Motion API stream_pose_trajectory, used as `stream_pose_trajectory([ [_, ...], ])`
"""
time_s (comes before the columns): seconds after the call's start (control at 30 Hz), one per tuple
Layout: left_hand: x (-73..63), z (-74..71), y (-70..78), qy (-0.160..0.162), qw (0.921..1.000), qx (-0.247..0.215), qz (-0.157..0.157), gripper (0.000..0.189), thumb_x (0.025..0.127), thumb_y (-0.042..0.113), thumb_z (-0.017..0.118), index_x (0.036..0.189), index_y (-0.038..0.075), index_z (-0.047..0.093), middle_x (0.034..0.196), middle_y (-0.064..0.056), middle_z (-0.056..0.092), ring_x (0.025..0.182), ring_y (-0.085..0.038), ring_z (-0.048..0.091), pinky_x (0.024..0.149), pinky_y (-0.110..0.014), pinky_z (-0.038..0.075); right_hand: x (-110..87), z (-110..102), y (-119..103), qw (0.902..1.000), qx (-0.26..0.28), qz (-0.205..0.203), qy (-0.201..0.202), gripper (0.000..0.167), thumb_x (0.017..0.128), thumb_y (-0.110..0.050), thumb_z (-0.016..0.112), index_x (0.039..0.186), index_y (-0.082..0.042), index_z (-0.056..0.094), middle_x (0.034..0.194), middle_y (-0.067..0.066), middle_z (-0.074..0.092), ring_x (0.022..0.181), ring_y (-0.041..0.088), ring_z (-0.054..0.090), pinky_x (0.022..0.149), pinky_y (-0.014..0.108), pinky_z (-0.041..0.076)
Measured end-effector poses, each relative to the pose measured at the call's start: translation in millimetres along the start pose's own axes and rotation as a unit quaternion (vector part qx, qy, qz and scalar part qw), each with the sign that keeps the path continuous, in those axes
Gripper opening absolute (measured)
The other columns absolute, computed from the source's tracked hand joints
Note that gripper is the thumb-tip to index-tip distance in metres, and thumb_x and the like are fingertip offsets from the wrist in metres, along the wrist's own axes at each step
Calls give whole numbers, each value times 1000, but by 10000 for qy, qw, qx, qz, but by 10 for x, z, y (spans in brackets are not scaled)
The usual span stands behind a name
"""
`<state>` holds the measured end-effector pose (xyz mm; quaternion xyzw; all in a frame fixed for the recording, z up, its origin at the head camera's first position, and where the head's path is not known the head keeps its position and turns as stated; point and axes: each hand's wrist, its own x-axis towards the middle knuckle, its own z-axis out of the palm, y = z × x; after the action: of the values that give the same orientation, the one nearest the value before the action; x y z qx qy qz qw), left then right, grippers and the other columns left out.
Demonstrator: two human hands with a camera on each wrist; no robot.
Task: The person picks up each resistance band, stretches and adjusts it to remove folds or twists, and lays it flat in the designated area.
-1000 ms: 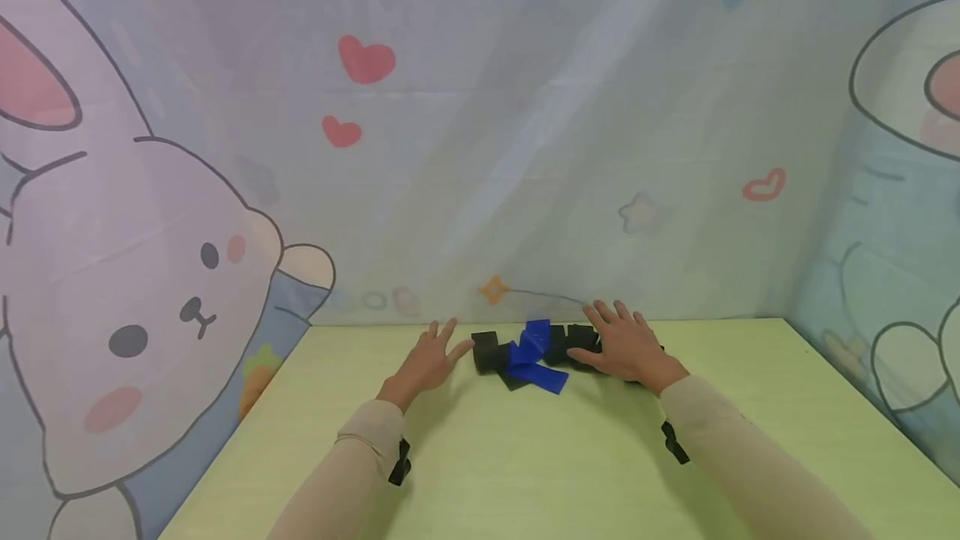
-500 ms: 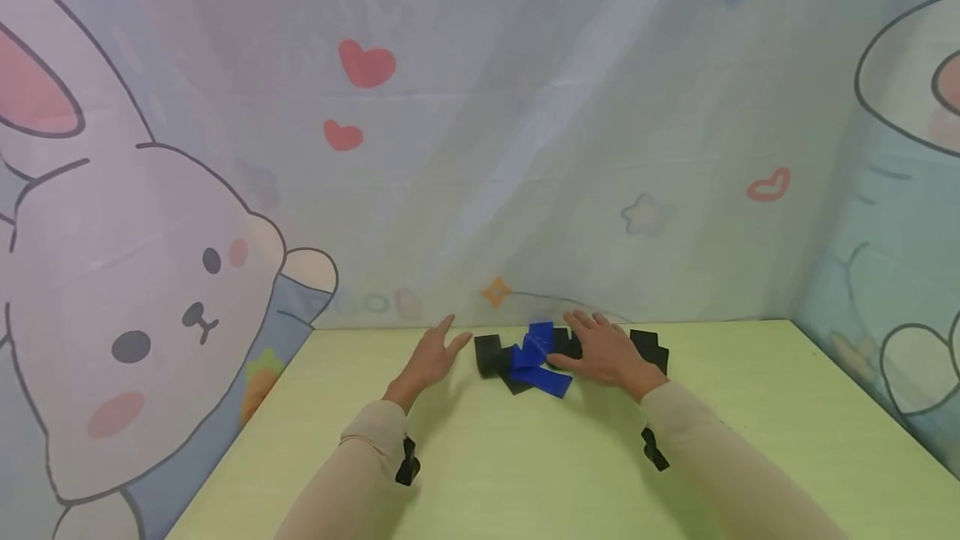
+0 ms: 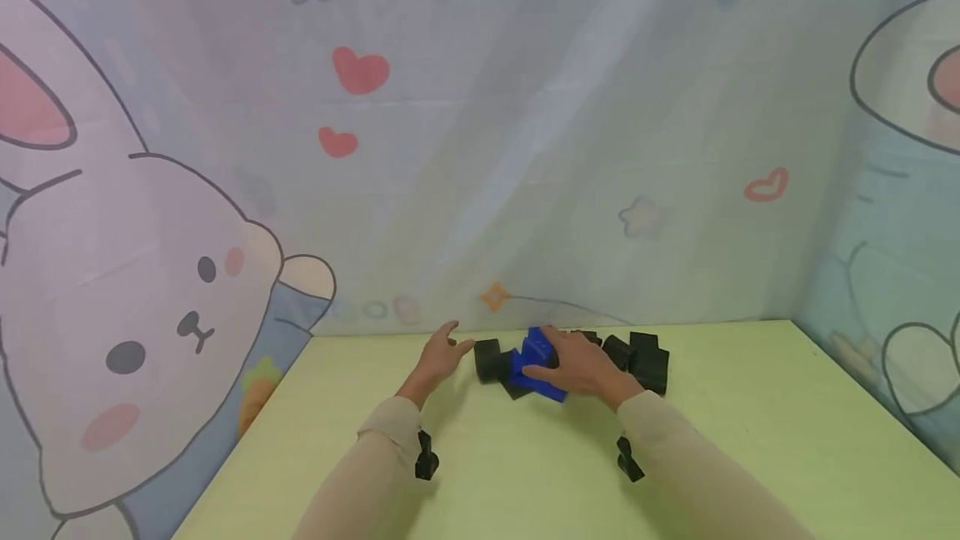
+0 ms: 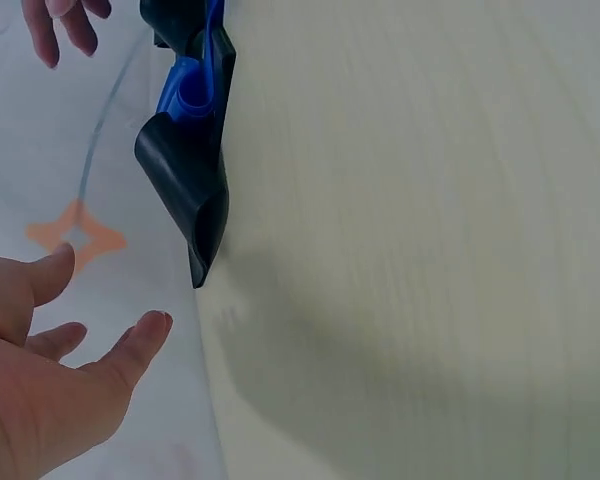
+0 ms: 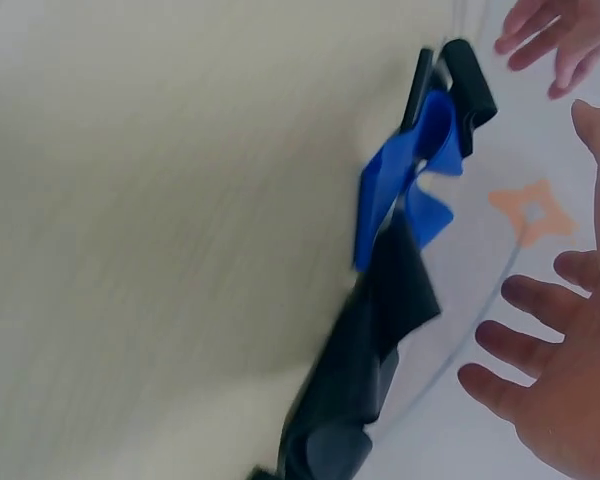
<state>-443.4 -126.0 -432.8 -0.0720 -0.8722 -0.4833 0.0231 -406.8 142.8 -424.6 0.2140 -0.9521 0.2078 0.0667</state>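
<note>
Thin, smooth black pieces (image 3: 649, 367) and bright blue pieces (image 3: 517, 367), some bent, some rolled into open tubes, heaped in ragged row along far edge of pale yellow-green tabletop (image 3: 510, 465); right hand (image 3: 588, 363) over blue, fingers parted, whether touching cannot be told; left hand (image 3: 437, 362) spread wide, holding nothing, just beside leftmost black roll (image 4: 180, 170)

Room before strips (image 3: 534, 350), perhaps little behind
</note>
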Motion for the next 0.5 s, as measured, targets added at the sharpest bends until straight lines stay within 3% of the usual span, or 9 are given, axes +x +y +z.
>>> stream_pose_trajectory([
  [0.17, 46, 50, -43, 84, 9968, -754, -243, 62, 102, 16, 60, 153, -4, 31, 136, -31, 51, 120, -45, 56, 96, -50, 50, 70, 74, -153, 9980, 596, 42, -206, 91, 91, -59, 65, 154, -2, 35, 138, 22, 57, 123, 40, 57, 98, 55, 48],
  [0.33, 76, 102, -70, 323, 9949, -874, -380, 60, 97, 8, 66, 149, -6, 39, 134, -33, 52, 113, -43, 60, 93, -48, 52, 125, 178, -207, 9965, 725, 265, -318, 87, 91, -56, 67, 150, 1, 41, 138, 22, 57, 119, 36, 60, 98, 51, 49],
  [0.43, 110, 130, -88, 604, 9940, -784, -473, 59, 91, 2, 70, 144, -8, 45, 126, -31, 57, 104, -40, 64, 89, -49, 53, 162, 255, -189, 9970, 677, 206, -320, 69, 92, -46, 71, 138, 4, 55, 122, 18, 66, 105, 29, 66, 89, 45, 54],
  [0.5, 140, 151, -95, 720, 9927, -799, -543, 58, 89, 0, 72, 141, -8, 48, 121, -30, 60, 99, -39, 66, 88, -49, 54, 186, 295, -171, 9976, 617, 29, -313, 47, 93, -35, 73, 117, 5, 66, 101, 13, 69, 85, 22, 65, 75, 40, 55],
])
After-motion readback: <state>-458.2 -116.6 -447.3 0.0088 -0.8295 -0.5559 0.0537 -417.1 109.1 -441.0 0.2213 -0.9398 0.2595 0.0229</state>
